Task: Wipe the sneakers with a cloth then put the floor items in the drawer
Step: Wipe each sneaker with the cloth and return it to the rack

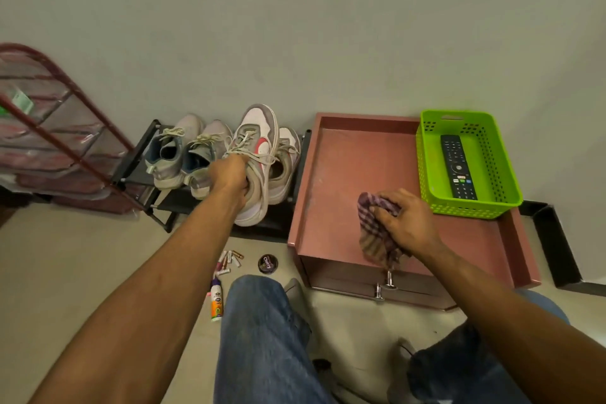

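Observation:
My left hand (229,175) grips a white and grey sneaker with a pink mark (257,154) by its opening, lifted a little off the black shoe rack (137,170). Its mate (285,167) sits just right of it, and a grey pair (183,151) stands to the left. My right hand (405,221) holds a checked cloth (373,233) bunched above the pink drawer unit (331,180). On the floor lie several small batteries (229,261), a round dark tin (268,263) and a small glue bottle (216,300). The drawer front with metal knobs (383,287) looks closed.
A green plastic basket (492,203) holding a black remote (457,167) stands on the drawer unit's right side. A red-framed rack with a clear cover (49,128) stands at the far left. My knees in jeans (262,338) are close to the floor items. The wall is directly behind.

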